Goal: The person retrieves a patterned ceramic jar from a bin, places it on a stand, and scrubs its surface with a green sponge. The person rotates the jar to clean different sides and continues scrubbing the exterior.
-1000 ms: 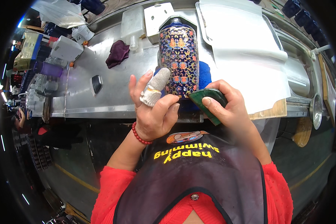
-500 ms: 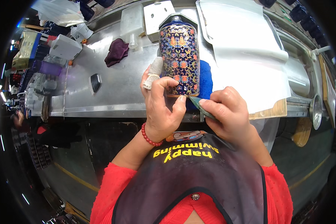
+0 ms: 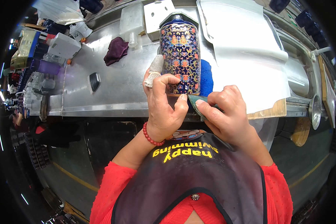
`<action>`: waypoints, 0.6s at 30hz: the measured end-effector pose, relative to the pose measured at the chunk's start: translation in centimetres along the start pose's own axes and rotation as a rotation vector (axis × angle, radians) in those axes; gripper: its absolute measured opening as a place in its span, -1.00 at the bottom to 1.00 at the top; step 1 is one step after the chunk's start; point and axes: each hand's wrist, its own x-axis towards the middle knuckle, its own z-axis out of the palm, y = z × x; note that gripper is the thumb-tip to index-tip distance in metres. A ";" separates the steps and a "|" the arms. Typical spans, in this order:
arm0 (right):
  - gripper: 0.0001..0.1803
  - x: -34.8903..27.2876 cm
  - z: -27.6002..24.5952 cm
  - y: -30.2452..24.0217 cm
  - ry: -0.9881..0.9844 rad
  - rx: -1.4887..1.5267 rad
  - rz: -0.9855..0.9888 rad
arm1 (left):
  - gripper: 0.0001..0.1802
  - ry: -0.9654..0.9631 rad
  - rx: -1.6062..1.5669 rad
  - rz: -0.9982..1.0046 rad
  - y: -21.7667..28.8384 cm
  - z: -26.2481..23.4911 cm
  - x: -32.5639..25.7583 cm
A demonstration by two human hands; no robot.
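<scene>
Head: bottle (image 3: 180, 52) against left hand (image 3: 162, 100)

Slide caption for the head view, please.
Left grip low on a patterned bottle, right grip holding a flat green tool by its bottom edge.

Hands (image 3: 163, 104) hold a patterned bottle (image 3: 180, 56) and a green flat tool (image 3: 193, 100).

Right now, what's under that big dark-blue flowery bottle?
A bright blue fuzzy cloth sticks out past the right side of the dark-blue flower-patterned bottle and seems to run beneath. The bottle covers the rest, so how far the cloth reaches can't be seen.
</scene>
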 end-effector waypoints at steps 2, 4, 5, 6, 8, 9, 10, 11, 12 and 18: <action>-0.69 0.0 0.0 0.0 0.004 -0.020 -0.001 | -0.55 -0.004 -0.026 -0.034 0.0 0.0 -0.1; -0.68 0.0 0.0 0.0 -0.006 0.002 -0.008 | -0.55 -0.006 -0.032 -0.044 0.1 0.0 -0.2; -0.68 0.0 0.1 0.0 -0.010 0.012 -0.011 | -0.56 -0.002 -0.024 -0.040 0.0 0.1 -0.2; -0.68 0.0 0.1 0.0 -0.002 0.001 -0.013 | -0.56 -0.001 -0.022 -0.031 0.0 0.0 -0.2; -0.67 0.0 0.2 0.1 0.014 -0.022 -0.018 | -0.56 0.002 -0.020 -0.021 0.0 0.0 -0.2; -0.67 0.0 0.2 0.1 0.018 -0.018 -0.018 | -0.56 0.005 -0.020 -0.021 0.0 0.0 -0.2; -0.66 0.0 0.2 0.1 0.022 -0.014 -0.018 | -0.56 0.008 -0.021 -0.021 0.0 0.0 -0.2; -0.66 -0.1 0.2 0.1 0.026 -0.011 -0.022 | -0.56 0.007 -0.049 -0.032 0.0 0.1 -0.1; -0.66 -0.1 0.2 0.1 0.024 -0.010 -0.018 | -0.56 0.006 -0.078 -0.042 0.0 0.1 -0.1; -0.65 -0.2 0.3 0.1 0.025 -0.023 -0.016 | -0.55 0.006 -0.056 -0.058 0.2 0.2 0.0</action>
